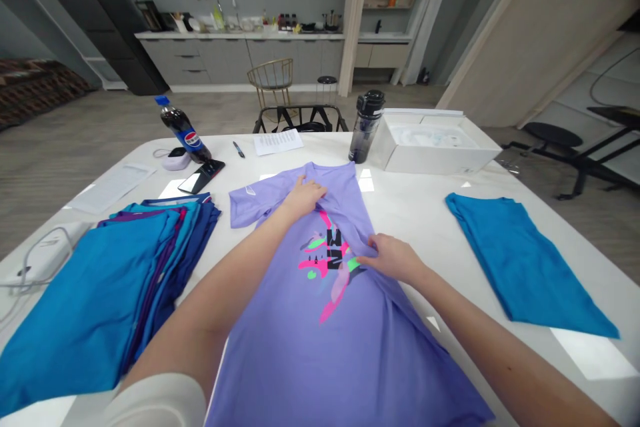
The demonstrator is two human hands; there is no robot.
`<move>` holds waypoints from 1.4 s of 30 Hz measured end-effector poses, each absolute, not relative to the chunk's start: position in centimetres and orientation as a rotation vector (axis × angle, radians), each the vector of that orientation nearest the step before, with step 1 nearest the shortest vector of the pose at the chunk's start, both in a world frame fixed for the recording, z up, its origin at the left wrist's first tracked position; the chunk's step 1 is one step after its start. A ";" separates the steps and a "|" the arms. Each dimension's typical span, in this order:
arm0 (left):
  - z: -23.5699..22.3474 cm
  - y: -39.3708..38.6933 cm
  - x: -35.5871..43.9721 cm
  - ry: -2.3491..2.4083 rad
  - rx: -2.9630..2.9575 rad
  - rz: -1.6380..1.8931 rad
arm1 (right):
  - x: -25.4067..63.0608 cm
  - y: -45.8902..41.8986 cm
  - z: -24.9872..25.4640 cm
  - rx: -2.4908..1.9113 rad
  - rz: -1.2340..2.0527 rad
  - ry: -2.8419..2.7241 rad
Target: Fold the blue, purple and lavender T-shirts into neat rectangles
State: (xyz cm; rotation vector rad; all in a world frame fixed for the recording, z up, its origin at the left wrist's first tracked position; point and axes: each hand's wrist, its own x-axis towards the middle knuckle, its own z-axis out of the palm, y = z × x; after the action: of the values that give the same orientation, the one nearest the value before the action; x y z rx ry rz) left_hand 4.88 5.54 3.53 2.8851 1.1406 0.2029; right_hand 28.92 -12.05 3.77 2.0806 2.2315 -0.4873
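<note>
A lavender T-shirt [310, 320] with a bright pink, green and black print lies spread on the white table in front of me, its collar toward the far side. Its left sleeve lies out flat, while the right side is bunched and folded inward. My left hand [306, 197] is on the upper chest just below the collar, fingers curled down onto the cloth. With thumb and fingers, my right hand [395, 257] pinches the shirt's right edge beside the print.
Left stands a stack of folded clothes [100, 287]; right lies a folded blue garment [525, 260]. Along the far side are a cola bottle [185, 133], a phone [202, 177], a pen [239, 149], a paper sheet [278, 142], a dark tumbler [367, 127] and a white box [435, 153].
</note>
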 end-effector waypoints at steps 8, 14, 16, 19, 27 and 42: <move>2.7 -1.3 2.4 1.521 2.895 0.073 | 30.8 -23.3 4.1 2.106 -0.486 2.189; 1.9 -8.5 6.1 1.147 2.935 0.218 | 31.8 -28.7 4.0 2.289 -0.517 2.034; 1.6 -9.9 7.9 1.064 2.931 0.184 | 32.0 -30.3 3.9 2.323 -0.501 1.996; 1.2 -11.1 10.1 1.080 2.929 0.173 | 32.0 -32.3 3.8 2.368 -0.546 1.935; 2.3 -13.1 12.2 1.070 2.973 0.159 | 29.9 -36.9 6.4 2.456 -0.507 1.939; 1.8 -20.0 6.8 1.038 2.948 0.281 | 21.9 -42.6 3.8 2.511 -0.260 2.543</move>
State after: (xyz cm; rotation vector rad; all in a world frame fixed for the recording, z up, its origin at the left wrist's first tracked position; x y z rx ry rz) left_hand 6.81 -19.97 1.79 2.9483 1.0378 0.2806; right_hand 21.85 -42.58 3.80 2.5109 2.5425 -0.2602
